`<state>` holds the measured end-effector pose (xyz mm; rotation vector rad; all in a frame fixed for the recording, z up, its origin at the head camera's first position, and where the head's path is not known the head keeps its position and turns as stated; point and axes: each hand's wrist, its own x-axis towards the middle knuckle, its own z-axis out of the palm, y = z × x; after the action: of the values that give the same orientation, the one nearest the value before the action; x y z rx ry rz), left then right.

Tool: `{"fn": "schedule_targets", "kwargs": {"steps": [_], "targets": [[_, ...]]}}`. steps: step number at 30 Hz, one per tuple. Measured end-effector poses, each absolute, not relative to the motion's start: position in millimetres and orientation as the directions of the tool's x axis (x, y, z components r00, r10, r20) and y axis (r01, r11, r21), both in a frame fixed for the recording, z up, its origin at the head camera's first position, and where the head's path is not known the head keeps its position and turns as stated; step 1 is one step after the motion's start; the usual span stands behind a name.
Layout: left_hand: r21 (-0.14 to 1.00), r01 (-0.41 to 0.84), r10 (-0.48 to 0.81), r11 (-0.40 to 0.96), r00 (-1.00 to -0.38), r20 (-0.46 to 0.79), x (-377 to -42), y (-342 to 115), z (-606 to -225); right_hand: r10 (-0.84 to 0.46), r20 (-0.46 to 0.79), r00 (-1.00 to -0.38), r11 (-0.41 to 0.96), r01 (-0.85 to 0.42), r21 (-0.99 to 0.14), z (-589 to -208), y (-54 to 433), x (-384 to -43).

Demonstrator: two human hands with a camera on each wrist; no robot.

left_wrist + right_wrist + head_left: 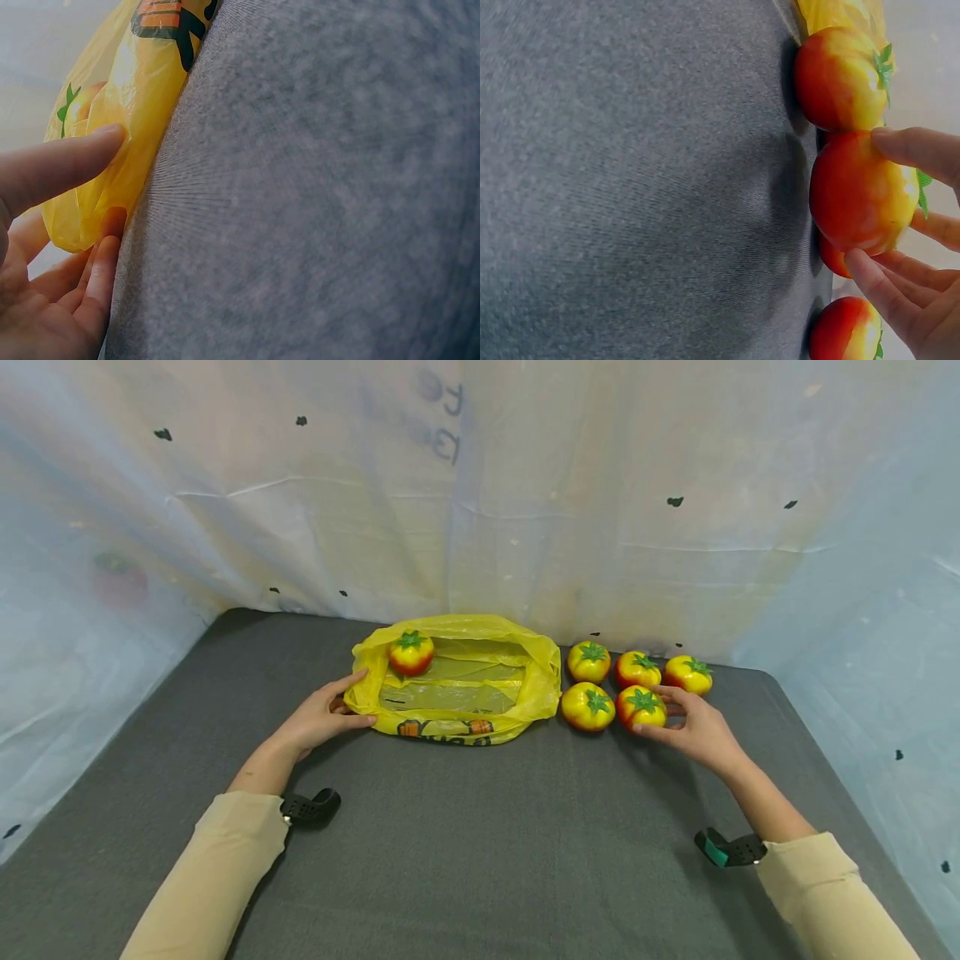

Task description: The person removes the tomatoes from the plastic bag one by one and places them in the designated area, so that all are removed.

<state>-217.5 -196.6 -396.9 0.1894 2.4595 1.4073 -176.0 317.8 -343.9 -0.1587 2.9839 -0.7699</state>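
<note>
A yellow plastic bag (540, 672) lies with its mouth spread wide on the grey cloth. Inside it, at the left end, sits one red-and-yellow tomato (411, 652), which shows faintly through the plastic in the left wrist view. My left hand (321, 714) holds the bag's left end, thumb (97, 154) on the outer side and fingers below and behind. To the right of the bag, my right hand (697, 731) grips the front right tomato (862, 191) between thumb and fingers. That tomato appears beside the front left tomato (588, 707), whose green leafy top faces up.
Behind the gripped tomato stand more tomatoes: one near the bag (588, 662), one in the middle (637, 669) and one at the right (687, 674). A pale plastic sheet (525, 510) rises behind the table (487, 843) and along both sides.
</note>
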Motion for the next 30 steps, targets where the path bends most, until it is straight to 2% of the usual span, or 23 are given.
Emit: {"fn": "schedule_targets", "kwargs": {"steps": [30], "targets": [[0.853,-0.037,0.257,0.520,-0.946,-0.197,-217.2,-197.5,-397.2,-0.093,-0.044,-0.995,0.867,-0.059,-0.495,-355.4,318.2,-178.2]]}}
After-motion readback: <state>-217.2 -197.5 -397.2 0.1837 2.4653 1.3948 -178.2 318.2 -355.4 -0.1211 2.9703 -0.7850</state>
